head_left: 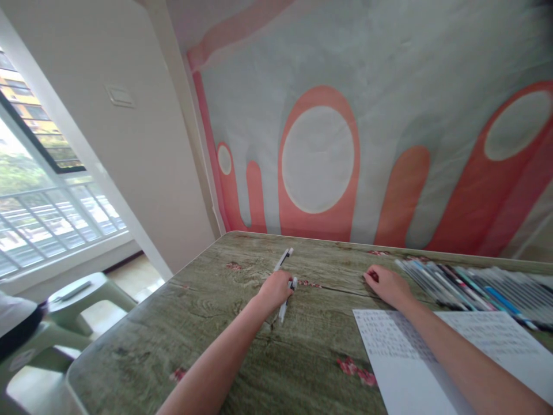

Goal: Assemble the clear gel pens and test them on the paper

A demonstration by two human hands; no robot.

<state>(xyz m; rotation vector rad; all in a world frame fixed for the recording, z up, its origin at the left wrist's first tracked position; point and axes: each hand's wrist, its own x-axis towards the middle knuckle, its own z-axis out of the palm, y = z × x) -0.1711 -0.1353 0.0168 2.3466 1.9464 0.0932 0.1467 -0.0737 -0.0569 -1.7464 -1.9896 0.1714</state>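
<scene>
Apparently positioning a slim white-and-black plastic pen (283, 312), the left hand (276, 290) grips it inward from the far-left corner of the green wood-grain table (194, 323), the right hand (389, 286) curled closed; next likely calls for careful alignment.

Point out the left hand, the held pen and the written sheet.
Left hand (274, 290): head view, back of hand.
Held pen (283, 312): head view, near end.
Written sheet (404, 380): head view, blank part below writing.
</scene>
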